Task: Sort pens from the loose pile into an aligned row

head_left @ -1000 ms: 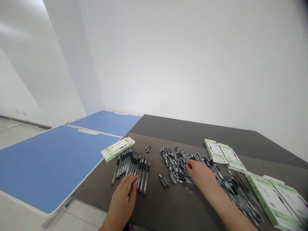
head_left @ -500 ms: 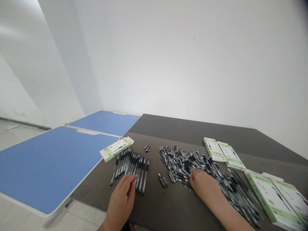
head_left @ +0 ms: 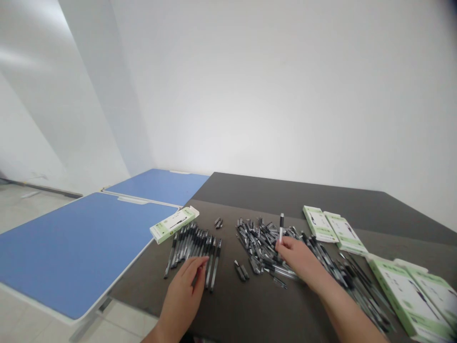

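My right hand point(head_left: 298, 257) pinches a clear-barrelled pen point(head_left: 281, 229), which stands nearly upright with its black grip end at the top. Below and around that hand spreads a heap of loose caps point(head_left: 255, 240), with several uncapped pens mixed in. My left hand point(head_left: 185, 286) rests by the near end of a row of capped pens point(head_left: 193, 243). Its thumb and fingertips are pressed together; whatever lies between them, if anything, is hidden. Two caps point(head_left: 242, 270) lie apart between the hands.
A green and white pen box point(head_left: 174, 224) lies at the table's left edge, touching the row. More boxes point(head_left: 319, 224) lie at the right, beside a long pile of pens point(head_left: 357, 286). Blue tables point(head_left: 82, 247) stand left of the dark table point(head_left: 250, 309).
My right hand dipped into the near side of the heap, then rose with a pen now showing upright from its fingers. My left hand has stayed almost in place.
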A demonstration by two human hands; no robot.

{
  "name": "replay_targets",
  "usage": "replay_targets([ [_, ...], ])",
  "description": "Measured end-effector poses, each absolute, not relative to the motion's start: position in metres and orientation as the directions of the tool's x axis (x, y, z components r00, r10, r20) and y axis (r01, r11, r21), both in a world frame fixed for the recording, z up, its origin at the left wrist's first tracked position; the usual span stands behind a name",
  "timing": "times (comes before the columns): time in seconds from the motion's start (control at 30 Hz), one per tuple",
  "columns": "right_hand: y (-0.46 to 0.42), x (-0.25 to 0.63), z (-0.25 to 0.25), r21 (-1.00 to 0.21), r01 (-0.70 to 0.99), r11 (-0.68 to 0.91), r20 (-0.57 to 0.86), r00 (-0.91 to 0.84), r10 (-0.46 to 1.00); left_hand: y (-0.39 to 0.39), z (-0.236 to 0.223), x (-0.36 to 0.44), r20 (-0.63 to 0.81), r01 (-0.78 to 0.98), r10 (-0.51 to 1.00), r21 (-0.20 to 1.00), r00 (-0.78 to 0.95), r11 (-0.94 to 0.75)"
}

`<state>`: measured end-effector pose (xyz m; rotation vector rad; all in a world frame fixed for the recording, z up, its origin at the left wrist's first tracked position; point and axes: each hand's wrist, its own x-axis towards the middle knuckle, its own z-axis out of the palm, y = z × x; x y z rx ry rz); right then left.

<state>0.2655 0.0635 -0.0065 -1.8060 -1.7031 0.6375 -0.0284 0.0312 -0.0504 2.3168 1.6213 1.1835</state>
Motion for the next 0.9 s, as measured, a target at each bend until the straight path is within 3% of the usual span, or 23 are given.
replay_targets([
  [0.1, 0.064, 0.26, -0.018, -0.857, 0.515, 0.02, 0.077, 0.091, 0.993, 0.045, -0.027, -0.018, 0.505, 0.763, 0.831, 0.436, 0.231, -0.477],
  [0.23, 0.059, 0.26, -0.029, -0.949, 0.314, 0.023, 0.066, 0.129, 0.989, 0.083, -0.009, -0.003, 0.436, 0.788, 0.827, 0.336, 0.355, -0.516],
  [0.4, 0.055, 0.266, -0.028, -0.989, 0.135, -0.061, -0.041, 0.146, 0.988, 0.133, -0.016, 0.021, 0.245, 0.715, 0.69, -0.016, 0.681, -0.699],
  [0.67, 0.052, 0.267, -0.026, -0.963, 0.264, 0.044, 0.081, 0.13, 0.988, 0.152, -0.033, 0.047, 0.081, 0.489, 0.484, -0.222, 0.871, -0.843],
  [0.9, 0.051, 0.265, -0.021, -0.951, 0.304, 0.063, 0.102, 0.113, 0.988, 0.156, -0.03, 0.042, 0.035, 0.413, 0.429, -0.356, 0.902, -0.838],
])
